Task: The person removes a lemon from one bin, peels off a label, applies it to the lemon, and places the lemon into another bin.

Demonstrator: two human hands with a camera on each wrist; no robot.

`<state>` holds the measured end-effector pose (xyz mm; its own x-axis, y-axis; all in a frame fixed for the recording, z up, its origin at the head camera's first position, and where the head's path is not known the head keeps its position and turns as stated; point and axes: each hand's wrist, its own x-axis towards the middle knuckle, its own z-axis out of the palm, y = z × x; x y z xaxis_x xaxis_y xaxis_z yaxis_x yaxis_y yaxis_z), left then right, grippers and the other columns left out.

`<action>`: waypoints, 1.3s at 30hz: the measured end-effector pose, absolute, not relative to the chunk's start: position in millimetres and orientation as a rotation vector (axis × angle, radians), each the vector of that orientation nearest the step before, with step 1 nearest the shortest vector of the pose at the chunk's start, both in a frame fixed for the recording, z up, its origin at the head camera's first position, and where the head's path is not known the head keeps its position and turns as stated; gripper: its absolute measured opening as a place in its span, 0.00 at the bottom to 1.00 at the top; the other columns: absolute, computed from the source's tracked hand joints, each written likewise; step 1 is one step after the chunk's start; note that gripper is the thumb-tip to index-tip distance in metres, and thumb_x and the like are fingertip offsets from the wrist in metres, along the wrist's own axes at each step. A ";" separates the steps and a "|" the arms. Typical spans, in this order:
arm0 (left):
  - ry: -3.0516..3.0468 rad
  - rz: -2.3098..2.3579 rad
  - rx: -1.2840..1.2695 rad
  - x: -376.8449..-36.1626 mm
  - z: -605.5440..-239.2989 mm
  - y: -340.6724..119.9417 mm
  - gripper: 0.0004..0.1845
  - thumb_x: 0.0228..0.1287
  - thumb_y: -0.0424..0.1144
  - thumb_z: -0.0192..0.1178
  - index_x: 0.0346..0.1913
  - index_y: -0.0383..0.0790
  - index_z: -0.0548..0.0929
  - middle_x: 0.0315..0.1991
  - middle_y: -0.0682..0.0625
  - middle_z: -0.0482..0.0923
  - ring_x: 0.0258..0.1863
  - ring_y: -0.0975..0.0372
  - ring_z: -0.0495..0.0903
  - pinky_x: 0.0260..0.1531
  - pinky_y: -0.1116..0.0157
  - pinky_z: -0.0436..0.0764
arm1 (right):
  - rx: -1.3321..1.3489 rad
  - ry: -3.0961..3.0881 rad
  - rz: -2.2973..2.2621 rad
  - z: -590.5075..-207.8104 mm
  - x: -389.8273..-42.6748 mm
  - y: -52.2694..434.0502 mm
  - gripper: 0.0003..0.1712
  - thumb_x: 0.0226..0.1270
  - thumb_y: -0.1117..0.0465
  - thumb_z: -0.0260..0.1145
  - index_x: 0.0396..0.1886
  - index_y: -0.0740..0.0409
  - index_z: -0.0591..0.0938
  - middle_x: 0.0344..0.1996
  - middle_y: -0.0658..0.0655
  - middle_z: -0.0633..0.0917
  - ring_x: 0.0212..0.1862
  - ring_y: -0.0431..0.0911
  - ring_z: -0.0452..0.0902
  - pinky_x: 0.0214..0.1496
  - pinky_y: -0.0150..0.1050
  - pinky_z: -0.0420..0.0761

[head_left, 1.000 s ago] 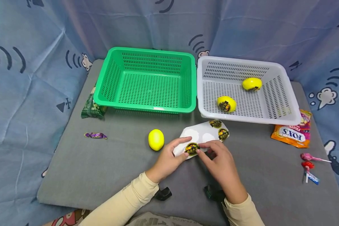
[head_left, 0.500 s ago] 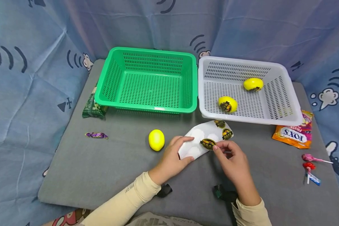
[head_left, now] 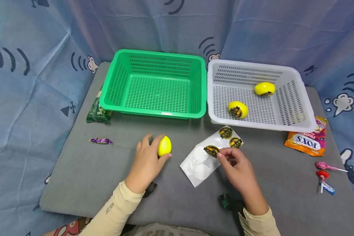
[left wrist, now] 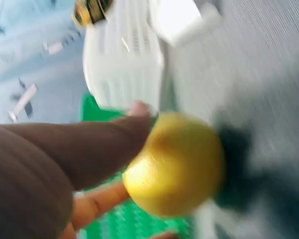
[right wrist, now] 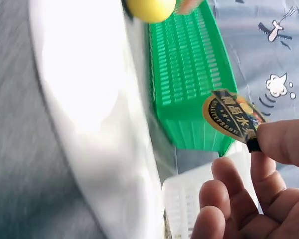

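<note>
Gray matting is lying under us as our left hand is curling around the smooth yellow lemon, and our right hand is pinching a round black-and-gold sticker over the white backing sheet.

Far side: green basket and white basket stand side by side, blocking the back | Middle: sticker sheet lies between the hands | Right edge: candy bag, lollipops | Left: open grey mat, one small purple candy
</note>
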<state>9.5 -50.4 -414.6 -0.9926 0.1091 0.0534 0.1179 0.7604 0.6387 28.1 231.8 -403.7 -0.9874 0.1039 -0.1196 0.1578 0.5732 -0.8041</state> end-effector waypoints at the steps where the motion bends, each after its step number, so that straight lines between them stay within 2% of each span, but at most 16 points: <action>1: -2.967 -1.132 -0.158 6.8 -416.0 -55.5 0.35 0.60 0.41 0.81 0.70 0.44 0.80 0.62 0.33 0.76 0.55 0.38 0.75 0.54 0.42 0.77 | 0.228 2.719 -1.404 -402.7 27.5 229.9 0.09 0.77 0.60 0.69 0.46 0.63 0.85 0.43 0.59 0.86 0.42 0.39 0.79 0.43 0.26 0.75; 4: -3.021 -1.295 -0.164 -0.2 -420.3 -64.4 0.35 0.63 0.36 0.78 0.72 0.45 0.77 0.58 0.36 0.79 0.55 0.41 0.77 0.57 0.44 0.76 | 0.238 2.652 -1.429 -399.0 24.6 222.5 0.10 0.77 0.60 0.69 0.46 0.64 0.85 0.43 0.59 0.86 0.43 0.41 0.80 0.44 0.29 0.77; 10: -2.995 -1.361 -0.299 -8.3 -426.7 -61.3 0.35 0.63 0.31 0.76 0.72 0.46 0.77 0.61 0.36 0.78 0.58 0.42 0.77 0.61 0.43 0.75 | 0.272 2.409 -1.543 -386.2 17.6 202.7 0.13 0.78 0.58 0.68 0.48 0.65 0.85 0.39 0.53 0.84 0.42 0.43 0.76 0.42 0.34 0.75; 14: -2.859 -1.608 -0.295 -10.3 -429.1 -52.9 0.35 0.63 0.27 0.75 0.72 0.48 0.77 0.61 0.40 0.78 0.51 0.48 0.81 0.57 0.51 0.80 | 0.277 2.271 -1.609 -378.2 13.7 189.0 0.13 0.77 0.57 0.70 0.49 0.64 0.85 0.38 0.52 0.83 0.42 0.45 0.75 0.42 0.36 0.74; 17: -2.625 -2.011 -0.317 -9.2 -430.6 -46.2 0.37 0.62 0.22 0.73 0.72 0.45 0.76 0.64 0.40 0.76 0.50 0.51 0.82 0.52 0.58 0.85 | 0.252 2.243 -1.627 -374.4 11.5 181.4 0.13 0.77 0.57 0.70 0.48 0.63 0.85 0.43 0.53 0.85 0.45 0.47 0.76 0.46 0.37 0.75; 22: -2.296 -2.403 -0.402 -4.2 -432.1 -39.2 0.37 0.61 0.15 0.69 0.73 0.37 0.73 0.69 0.38 0.73 0.54 0.48 0.80 0.48 0.61 0.87 | 0.232 2.266 -1.608 -371.6 10.2 176.0 0.13 0.77 0.56 0.70 0.46 0.63 0.85 0.50 0.55 0.86 0.48 0.47 0.77 0.49 0.38 0.76; 31: -2.244 -2.443 -0.519 -1.6 -437.8 -41.5 0.36 0.59 0.17 0.73 0.71 0.36 0.76 0.71 0.44 0.74 0.58 0.50 0.77 0.52 0.60 0.86 | 0.261 2.310 -1.537 -377.8 9.1 176.9 0.13 0.76 0.55 0.70 0.45 0.62 0.86 0.47 0.56 0.86 0.47 0.49 0.78 0.49 0.42 0.77; 39: -2.133 -2.507 -0.557 -1.3 -438.7 -39.6 0.24 0.70 0.22 0.66 0.67 0.30 0.78 0.68 0.38 0.77 0.54 0.51 0.79 0.48 0.63 0.86 | 0.235 2.344 -1.516 -380.7 9.4 177.1 0.11 0.75 0.56 0.71 0.44 0.61 0.87 0.44 0.55 0.88 0.45 0.49 0.80 0.47 0.42 0.79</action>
